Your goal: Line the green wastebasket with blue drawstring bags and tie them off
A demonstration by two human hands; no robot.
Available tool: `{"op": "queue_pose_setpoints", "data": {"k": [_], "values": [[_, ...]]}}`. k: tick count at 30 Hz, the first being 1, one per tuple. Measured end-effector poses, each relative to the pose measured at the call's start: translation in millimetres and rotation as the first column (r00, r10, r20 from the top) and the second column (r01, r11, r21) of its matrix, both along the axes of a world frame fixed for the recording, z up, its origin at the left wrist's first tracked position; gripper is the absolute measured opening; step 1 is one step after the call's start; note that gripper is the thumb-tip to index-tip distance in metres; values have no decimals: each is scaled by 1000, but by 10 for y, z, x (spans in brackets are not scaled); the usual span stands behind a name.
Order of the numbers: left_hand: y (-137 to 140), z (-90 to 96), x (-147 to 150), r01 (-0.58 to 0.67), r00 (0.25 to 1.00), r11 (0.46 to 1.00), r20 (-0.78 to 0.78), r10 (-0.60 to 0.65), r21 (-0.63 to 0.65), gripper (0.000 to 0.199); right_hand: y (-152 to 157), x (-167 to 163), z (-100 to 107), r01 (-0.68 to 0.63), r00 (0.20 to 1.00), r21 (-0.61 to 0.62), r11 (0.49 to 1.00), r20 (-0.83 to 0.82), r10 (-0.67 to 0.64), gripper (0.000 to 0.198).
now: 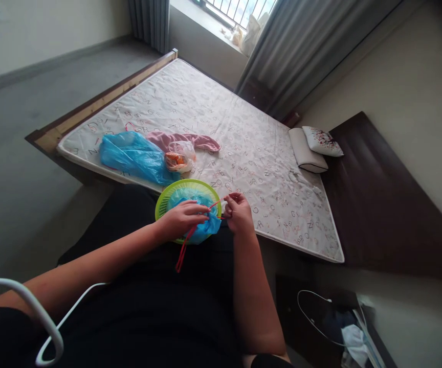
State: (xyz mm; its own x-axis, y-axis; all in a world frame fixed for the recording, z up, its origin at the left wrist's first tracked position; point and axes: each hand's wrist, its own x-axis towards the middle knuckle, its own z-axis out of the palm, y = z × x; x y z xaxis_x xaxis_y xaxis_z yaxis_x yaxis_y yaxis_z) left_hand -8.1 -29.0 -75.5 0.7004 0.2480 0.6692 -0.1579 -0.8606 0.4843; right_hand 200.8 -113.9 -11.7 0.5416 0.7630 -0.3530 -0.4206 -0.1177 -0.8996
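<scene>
A yellow-green plastic basket (161, 203) sits at my lap, lined with a blue plastic bag (201, 233) that bulges over its near rim. My left hand (182, 219) lies over the bag, its fingers closed on the gathered bag near a red drawstring (183, 255), part of which hangs down in a loop. To its right, my right hand (238, 210) pinches another stretch of the red drawstring and holds it taut away from the bag. What lies inside the basket under the bag is hidden.
On the mattress (244, 153) ahead lie a larger blue plastic bag (132, 156), a pink cloth (205, 142) and a clear bag with orange contents (178, 161). Pillows (307, 148) rest by the dark headboard (382, 204). A white cable (52, 327) crosses at lower left.
</scene>
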Motion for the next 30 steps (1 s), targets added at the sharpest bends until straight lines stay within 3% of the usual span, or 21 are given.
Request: {"op": "queue_pose_setpoints", "data": {"k": [3,6,10,15,18,21,25,28,30], "values": [[-28,52,-23,-35,997,994,71,42,-104,21,-35,84,63,-49,996,71,996,-67,53,47],[-45,154,-31,-43,989,950,124,85,-309,20,-110,174,140,-106,988,114,988,-104,118,48],[-35,236,-28,-40,978,847,153,142,-529,20,-219,298,214,-138,978,197,971,-130,165,48],[-18,239,-41,-194,953,725,47,298,-661,31,-266,329,251,-24,999,302,953,47,11,57],[-7,247,-44,-238,938,591,-24,347,-771,33,-250,293,265,32,992,318,948,103,-68,61],[17,242,-43,-222,926,451,-42,376,-864,38,-239,287,288,54,977,281,958,182,-108,61],[79,221,-56,-208,930,458,-30,367,-864,40,-272,349,356,-19,972,199,980,232,-28,66],[161,222,-80,-164,911,374,5,412,-913,45,-333,418,431,-196,963,17,981,194,189,65],[231,234,-110,-135,911,321,10,413,-938,49,-387,458,477,-366,894,-181,913,203,399,58]]}}
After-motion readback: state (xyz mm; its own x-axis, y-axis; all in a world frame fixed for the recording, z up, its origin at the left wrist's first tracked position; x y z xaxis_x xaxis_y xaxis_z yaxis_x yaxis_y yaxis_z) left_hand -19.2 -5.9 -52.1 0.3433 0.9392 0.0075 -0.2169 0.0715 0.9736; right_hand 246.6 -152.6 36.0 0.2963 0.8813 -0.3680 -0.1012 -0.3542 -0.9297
